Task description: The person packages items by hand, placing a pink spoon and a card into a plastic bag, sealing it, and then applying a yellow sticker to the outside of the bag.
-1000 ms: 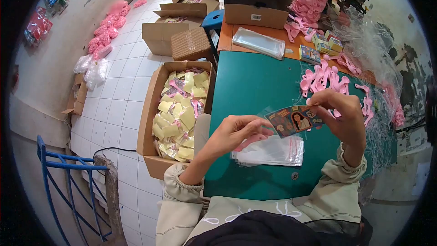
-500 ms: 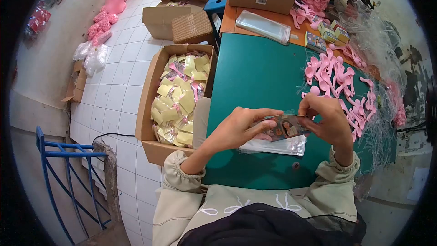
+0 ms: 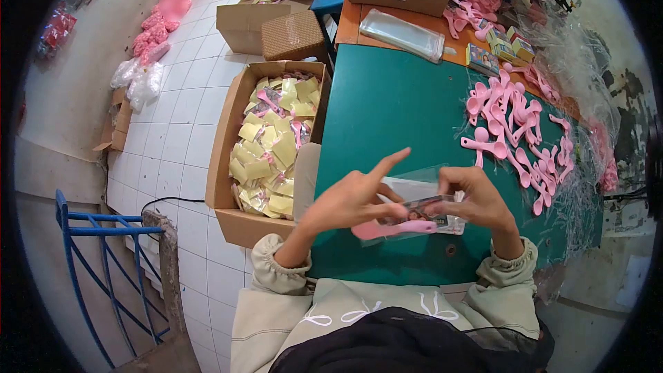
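Note:
Between my hands is a clear plastic bag (image 3: 390, 236) with a pink spoon (image 3: 418, 226) and a printed card (image 3: 423, 206) in it. My left hand (image 3: 349, 199) grips the bag's left side between thumb and lower fingers, its index finger stretched out. At the other end, my right hand (image 3: 478, 195) pinches the bag near the card's edge. Underneath lies a stack of clear bags (image 3: 456, 226), partly hidden by the hands. Loose pink spoons (image 3: 511, 114) are heaped on the green tabletop (image 3: 387, 110) to the right.
Left of the table stands a cardboard box (image 3: 222, 173) full of packed bags with yellowish cards. Card packs (image 3: 481, 60) and a long clear plastic packet (image 3: 402, 34) lie at the back. Crumpled plastic (image 3: 587, 69) covers the right edge. A blue metal rack (image 3: 103, 235) stands lower left.
The card, earlier held up between both hands, now shows lower with a pink spoon in the clear bag. My left index finger has lifted away and stretched out.

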The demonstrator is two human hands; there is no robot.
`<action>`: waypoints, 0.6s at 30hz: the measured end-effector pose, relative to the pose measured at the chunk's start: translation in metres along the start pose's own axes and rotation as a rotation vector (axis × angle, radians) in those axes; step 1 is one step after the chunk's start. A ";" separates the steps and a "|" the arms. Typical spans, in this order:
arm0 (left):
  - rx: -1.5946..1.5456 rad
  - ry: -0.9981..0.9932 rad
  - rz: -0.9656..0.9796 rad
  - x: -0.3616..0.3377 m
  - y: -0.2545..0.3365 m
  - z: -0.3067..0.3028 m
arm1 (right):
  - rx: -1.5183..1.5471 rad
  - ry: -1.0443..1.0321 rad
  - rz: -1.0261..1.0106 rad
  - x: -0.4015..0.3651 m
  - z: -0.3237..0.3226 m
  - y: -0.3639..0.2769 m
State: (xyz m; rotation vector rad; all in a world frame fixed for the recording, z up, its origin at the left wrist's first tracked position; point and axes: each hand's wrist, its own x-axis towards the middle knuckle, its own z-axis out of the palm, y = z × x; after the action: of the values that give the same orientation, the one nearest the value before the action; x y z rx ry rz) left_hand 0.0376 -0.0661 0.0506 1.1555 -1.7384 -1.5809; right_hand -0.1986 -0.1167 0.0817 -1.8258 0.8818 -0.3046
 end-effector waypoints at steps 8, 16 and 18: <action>-0.360 0.023 0.034 -0.022 -0.032 -0.015 | 0.428 0.152 0.120 -0.015 0.014 0.014; -0.473 -0.043 0.069 -0.029 -0.034 -0.007 | 0.444 0.223 0.185 -0.024 0.024 0.032; -0.329 0.079 0.067 -0.029 -0.036 -0.004 | 0.445 0.257 0.140 -0.023 0.025 0.030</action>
State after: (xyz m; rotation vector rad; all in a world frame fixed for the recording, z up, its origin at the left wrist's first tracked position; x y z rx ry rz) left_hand 0.0645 -0.0423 0.0217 0.9726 -1.3867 -1.6792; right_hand -0.2136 -0.0893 0.0489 -1.3251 1.0197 -0.6053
